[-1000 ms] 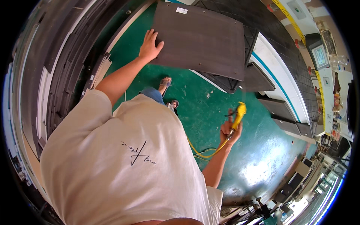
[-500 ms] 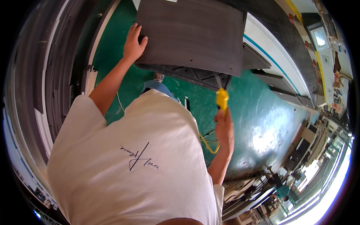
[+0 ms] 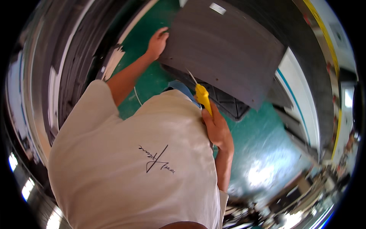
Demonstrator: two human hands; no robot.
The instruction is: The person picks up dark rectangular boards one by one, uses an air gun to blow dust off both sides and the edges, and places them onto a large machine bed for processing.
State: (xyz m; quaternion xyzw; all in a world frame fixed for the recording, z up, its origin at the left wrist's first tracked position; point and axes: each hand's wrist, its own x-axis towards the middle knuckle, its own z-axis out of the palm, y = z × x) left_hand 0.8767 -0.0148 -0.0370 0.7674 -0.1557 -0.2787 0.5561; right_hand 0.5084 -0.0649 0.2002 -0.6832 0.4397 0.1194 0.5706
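Note:
A large dark brown panel (image 3: 225, 49), flat and roughly rectangular, lies on a black ribbed plastic base (image 3: 225, 100). My left hand (image 3: 155, 46) is beside the panel's left edge, fingers slightly bent and apart; whether the fingertips touch the edge I cannot tell. In my right hand (image 3: 218, 128) is a yellow air blow gun (image 3: 202, 94) with a thin metal nozzle. The nozzle points up and left over the panel's near edge. My fingers wrap the handle, partly hidden behind it.
Stacked long dark and white boards (image 3: 72, 57) run along the left side. On the right, a white board with a blue stripe (image 3: 295, 95) leans among dark panels. Glossy green floor (image 3: 267, 141) lies between. Blurred wood pieces (image 3: 289, 194) are at the lower right.
The view has turned, so the panel appears tilted and farther right. My right hand has brought the blow gun leftward and nearer my body. My left hand's fingers have drawn in from the panel's edge.

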